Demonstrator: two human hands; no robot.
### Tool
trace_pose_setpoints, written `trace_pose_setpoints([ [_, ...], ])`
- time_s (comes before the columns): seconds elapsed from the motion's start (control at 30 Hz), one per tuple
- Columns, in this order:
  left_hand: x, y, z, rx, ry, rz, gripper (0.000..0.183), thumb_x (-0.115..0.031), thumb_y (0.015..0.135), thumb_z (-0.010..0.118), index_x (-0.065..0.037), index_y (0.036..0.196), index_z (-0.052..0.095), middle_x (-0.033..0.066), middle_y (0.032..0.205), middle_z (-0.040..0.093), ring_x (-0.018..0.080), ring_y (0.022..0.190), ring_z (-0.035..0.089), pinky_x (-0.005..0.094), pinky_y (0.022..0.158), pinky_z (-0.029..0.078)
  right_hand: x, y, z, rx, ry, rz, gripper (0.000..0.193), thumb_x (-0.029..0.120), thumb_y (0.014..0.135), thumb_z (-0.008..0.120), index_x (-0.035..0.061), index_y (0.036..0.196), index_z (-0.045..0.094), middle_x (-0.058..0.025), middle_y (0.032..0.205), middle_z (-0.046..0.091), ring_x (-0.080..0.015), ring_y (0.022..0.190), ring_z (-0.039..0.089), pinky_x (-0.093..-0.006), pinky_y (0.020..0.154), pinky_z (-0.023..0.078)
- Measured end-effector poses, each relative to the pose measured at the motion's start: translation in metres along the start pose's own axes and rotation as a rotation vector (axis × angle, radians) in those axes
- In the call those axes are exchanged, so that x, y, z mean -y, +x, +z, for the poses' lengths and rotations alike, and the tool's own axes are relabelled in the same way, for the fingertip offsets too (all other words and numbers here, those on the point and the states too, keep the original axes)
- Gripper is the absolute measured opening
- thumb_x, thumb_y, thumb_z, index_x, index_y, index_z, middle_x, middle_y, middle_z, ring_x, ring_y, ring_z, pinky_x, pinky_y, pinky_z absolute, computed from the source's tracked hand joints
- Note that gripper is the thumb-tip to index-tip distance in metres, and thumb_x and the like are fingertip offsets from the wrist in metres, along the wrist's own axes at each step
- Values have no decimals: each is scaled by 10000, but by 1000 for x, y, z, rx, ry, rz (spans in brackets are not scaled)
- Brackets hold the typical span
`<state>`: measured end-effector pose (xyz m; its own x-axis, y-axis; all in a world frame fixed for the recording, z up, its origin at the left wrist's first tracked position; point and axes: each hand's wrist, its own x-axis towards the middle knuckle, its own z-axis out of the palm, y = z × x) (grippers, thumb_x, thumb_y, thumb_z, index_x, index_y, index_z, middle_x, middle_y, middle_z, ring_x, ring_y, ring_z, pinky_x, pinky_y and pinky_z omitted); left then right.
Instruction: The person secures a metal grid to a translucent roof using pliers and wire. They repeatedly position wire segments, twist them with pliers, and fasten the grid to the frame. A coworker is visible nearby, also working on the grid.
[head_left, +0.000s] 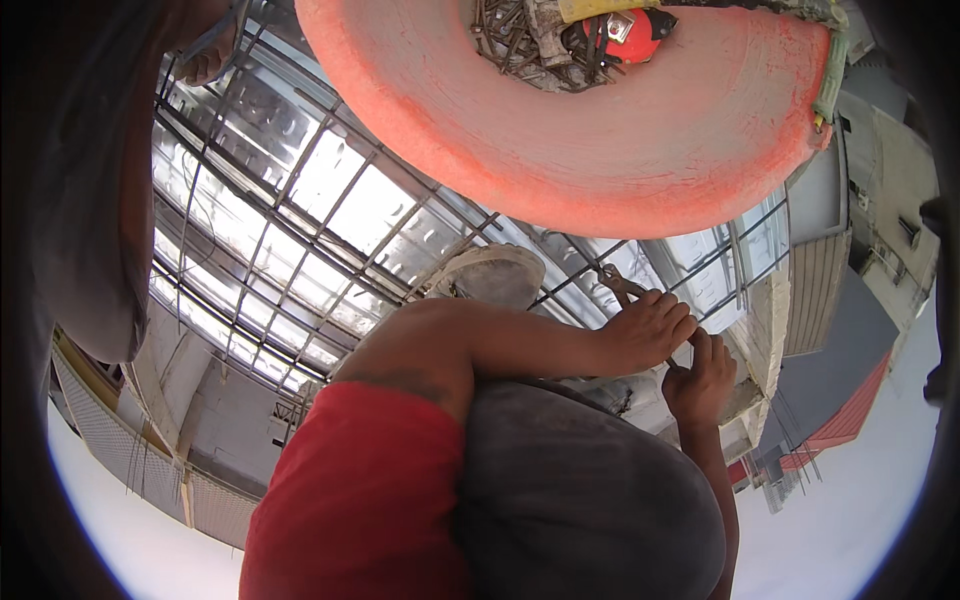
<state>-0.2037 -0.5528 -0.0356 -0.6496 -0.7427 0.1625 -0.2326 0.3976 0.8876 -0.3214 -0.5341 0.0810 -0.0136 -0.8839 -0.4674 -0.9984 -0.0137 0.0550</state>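
My left arm, in a red sleeve, reaches across my bent dark-trousered knee. My left hand (pixel 652 330) is closed around the handles of a pair of worn metal pincers (pixel 618 284). The jaws point up and left, over the rebar grid (pixel 372 262). Just below and to the right, my right hand (pixel 702 380) is closed at the handle end of the same pincers. What the jaws touch is too small to tell. Left of the pincers is a dusty grey rounded shape (pixel 495 275), like a shoe toe.
A large orange tub (pixel 620 180) overhangs the grid, holding nails (pixel 508 45), a hammer (pixel 549 32) and a red tape measure (pixel 640 35). Ribbed metal decking (pixel 255 115) lies under the bars. At far left are another person's hand (pixel 205 62) and dark clothing (pixel 95 220).
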Motion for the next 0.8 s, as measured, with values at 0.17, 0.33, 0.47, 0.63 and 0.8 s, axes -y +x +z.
trace_pose_setpoints([
  [0.17, -2, -4, -13, 157, -82, -25, 270, -103, 776, 634, -35, 1033, 587, 75, 983, 601, 232, 909, 597, 375, 808, 463, 1, 20, -26, 400, 103, 84, 272, 0, 667, 601, 13, 938, 616, -167, 822, 649, -402, 774, 648, -476, 692, 513],
  [0.33, 7, -6, -25, 88, -151, 10, 291, -115, 802, 619, -63, 1086, 582, 55, 1001, 606, 220, 925, 609, 374, 811, 482, -8, 66, -48, 986, 328, 154, 169, 104, 755, 592, 1, 882, 634, -211, 896, 687, -395, 825, 673, -493, 736, 540],
  [0.47, 13, -8, -22, -3, -67, 70, 266, -149, 813, 609, -84, 1070, 582, 40, 950, 579, 207, 894, 593, 363, 767, 465, -10, 76, -47, 1051, 174, 167, 143, 75, 755, 569, 20, 848, 662, -208, 900, 692, -378, 817, 683, -483, 743, 549],
  [0.63, 13, 3, -16, -84, 139, 61, 168, -170, 806, 612, -97, 955, 591, 33, 885, 533, 195, 850, 554, 340, 689, 417, -12, 74, -38, 751, -96, -103, 200, -2, 743, 525, 26, 861, 684, -226, 831, 666, -392, 810, 673, -488, 737, 545],
  [0.8, 16, 8, -21, -67, 99, 13, 139, -172, 789, 622, -86, 894, 589, 46, 870, 522, 202, 816, 528, 354, 650, 394, -11, 83, -43, 763, -22, -153, 233, -17, 748, 514, 32, 906, 677, -227, 816, 650, -425, 823, 652, -500, 767, 533],
])
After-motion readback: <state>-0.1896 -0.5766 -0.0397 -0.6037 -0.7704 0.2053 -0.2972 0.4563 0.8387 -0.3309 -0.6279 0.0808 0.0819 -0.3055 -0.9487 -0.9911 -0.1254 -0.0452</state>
